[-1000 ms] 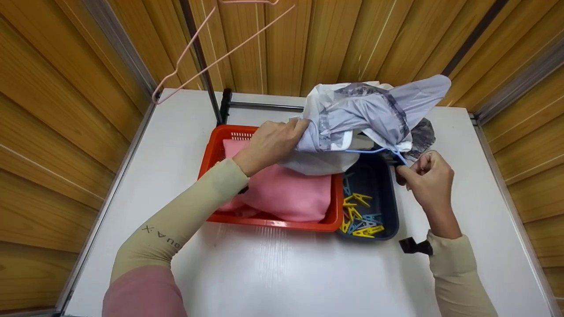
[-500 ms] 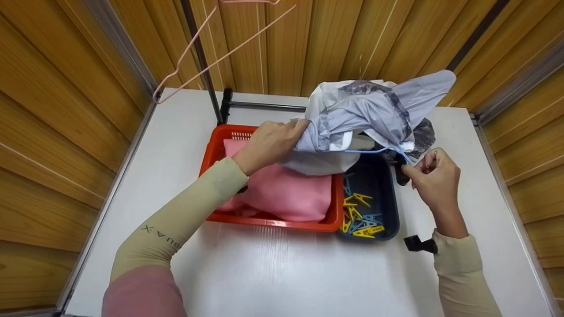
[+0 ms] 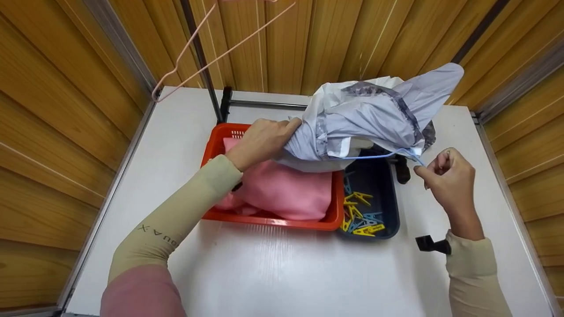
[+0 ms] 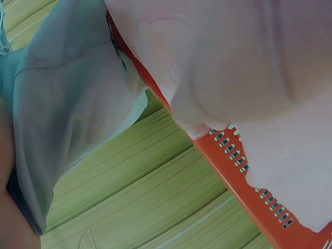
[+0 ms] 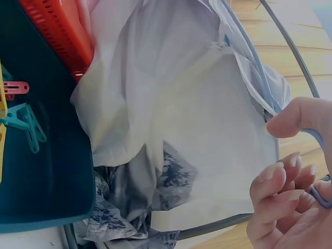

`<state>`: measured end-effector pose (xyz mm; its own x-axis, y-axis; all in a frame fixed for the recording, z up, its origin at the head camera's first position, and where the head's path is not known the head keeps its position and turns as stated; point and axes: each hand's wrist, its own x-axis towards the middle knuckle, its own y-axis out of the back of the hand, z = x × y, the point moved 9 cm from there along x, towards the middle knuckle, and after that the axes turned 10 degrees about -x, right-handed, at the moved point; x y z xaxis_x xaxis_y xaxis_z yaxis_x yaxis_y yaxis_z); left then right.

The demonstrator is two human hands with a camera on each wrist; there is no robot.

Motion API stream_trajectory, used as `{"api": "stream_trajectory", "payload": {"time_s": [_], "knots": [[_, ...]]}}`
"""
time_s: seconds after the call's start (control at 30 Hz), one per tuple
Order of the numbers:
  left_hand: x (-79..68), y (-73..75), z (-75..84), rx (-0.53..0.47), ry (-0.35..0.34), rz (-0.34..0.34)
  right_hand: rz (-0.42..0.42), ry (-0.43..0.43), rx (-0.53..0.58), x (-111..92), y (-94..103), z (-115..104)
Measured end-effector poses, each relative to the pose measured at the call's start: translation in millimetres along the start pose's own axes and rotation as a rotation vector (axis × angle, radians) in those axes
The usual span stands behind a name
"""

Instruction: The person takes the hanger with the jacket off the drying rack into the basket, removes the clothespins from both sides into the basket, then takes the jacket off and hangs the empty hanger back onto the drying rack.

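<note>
A pale grey garment (image 3: pixel 365 119) with dark patterned bands hangs bunched over the baskets in the head view. My left hand (image 3: pixel 264 141) grips its left edge. Out of its right side comes a light blue hanger (image 3: pixel 376 156), partly hidden inside the cloth. With thumb and fingers, my right hand (image 3: pixel 450 182) pinches the hanger near its hook end. From the right wrist, the hanger (image 5: pixel 252 49) runs along the garment (image 5: pixel 197 104) to behind the thumb. Blurred cloth and the left hand fill much of the left wrist view.
Below the garment, a red basket (image 3: pixel 273 223) holds pink cloth (image 3: pixel 293 193). Beside it stands a dark blue bin (image 3: pixel 395 220) with yellow and blue clothespins (image 3: pixel 368 230). A pink hanger (image 3: pixel 180 57) hangs at upper left, near a black rack pole (image 3: pixel 200 53).
My right hand has moved right, drawing the hanger with it. The garment has shifted and stretched to the right. My left hand has slid slightly left, still gripping the cloth.
</note>
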<state>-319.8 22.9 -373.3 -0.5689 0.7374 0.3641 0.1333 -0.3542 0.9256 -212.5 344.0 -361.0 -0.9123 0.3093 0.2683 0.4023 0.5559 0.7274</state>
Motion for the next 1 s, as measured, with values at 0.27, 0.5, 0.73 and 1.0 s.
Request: {"api": "stream_trajectory", "payload": {"time_s": [0.27, 0.5, 0.73, 1.0], "knots": [[1.8, -2.8, -1.3, -0.088, 0.047, -0.062, 0.042, -0.028, 0.061, 0.3, -5.8, 3.3], [5.7, 10.6, 0.5, -0.136, 0.049, 0.020, 0.103, -0.028, 0.065, 4.3, -10.2, 4.8], [7.2, 26.2, 25.2, -0.185, -0.162, 0.181, 0.122, -0.025, 0.057, 4.1, -13.3, -4.3], [7.3, 32.2, 48.8, -0.193, -0.304, 0.231, 0.121, -0.023, 0.102, 6.6, -19.4, -6.1]]}}
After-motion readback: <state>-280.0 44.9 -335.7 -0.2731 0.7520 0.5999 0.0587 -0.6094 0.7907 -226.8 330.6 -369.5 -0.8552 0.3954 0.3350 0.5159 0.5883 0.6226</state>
